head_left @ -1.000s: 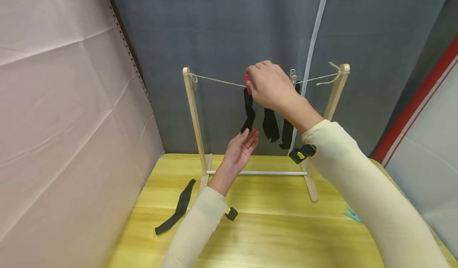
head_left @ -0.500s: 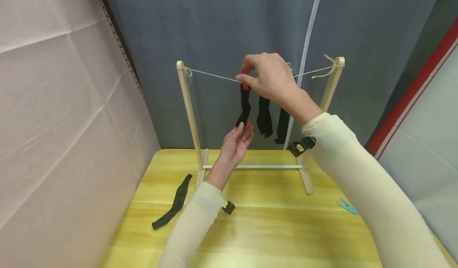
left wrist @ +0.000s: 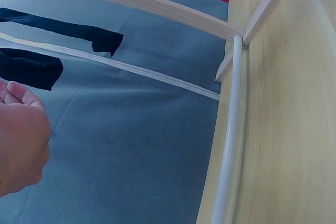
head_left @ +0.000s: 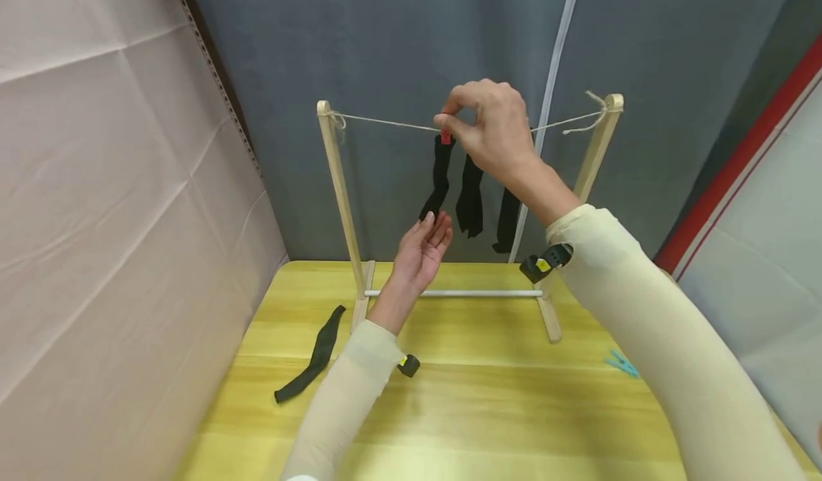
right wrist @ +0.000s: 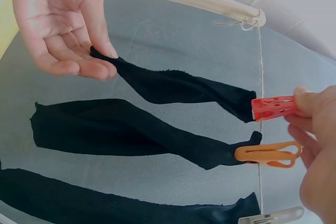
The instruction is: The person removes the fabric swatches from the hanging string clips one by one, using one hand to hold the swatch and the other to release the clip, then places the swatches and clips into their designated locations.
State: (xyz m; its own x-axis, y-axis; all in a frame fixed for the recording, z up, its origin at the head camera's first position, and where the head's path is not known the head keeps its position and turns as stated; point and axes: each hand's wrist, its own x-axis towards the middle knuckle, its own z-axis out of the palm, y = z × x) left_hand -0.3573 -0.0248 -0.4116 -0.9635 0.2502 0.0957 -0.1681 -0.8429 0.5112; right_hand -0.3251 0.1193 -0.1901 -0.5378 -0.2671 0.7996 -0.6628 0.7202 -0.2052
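Observation:
My right hand (head_left: pixel 497 128) pinches the handle end of a red clothespin (right wrist: pixel 273 107). Its jaws sit over the string (head_left: pixel 392 122) and the top end of a black cloth strip (right wrist: pixel 168 85). Below, my left hand (head_left: pixel 417 256), palm up, holds that strip's lower end between thumb and fingers, so it slants down to the left. Beside it on the same string hang a second black strip (right wrist: pixel 105 129) under an orange clothespin (right wrist: pixel 266 154) and a third strip (right wrist: pixel 105 200) under a silvery clip (right wrist: pixel 273 216). In the left wrist view, the left hand (left wrist: pixel 21 140) appears at the edge.
The string is tied between two wooden posts (head_left: pixel 340 195), joined low down by a white rod (head_left: pixel 475 293). Another black strip (head_left: pixel 315 356) lies on the wooden table (head_left: pixel 488 409) at left. A light-blue clothespin (head_left: pixel 621 364) lies at right. A grey curtain (head_left: pixel 385 24) hangs behind.
My right hand and the red clothespin have risen slightly, and the string sags less. The fingers now sit higher on the clothespin. My left hand keeps its hold on the strip's lower end.

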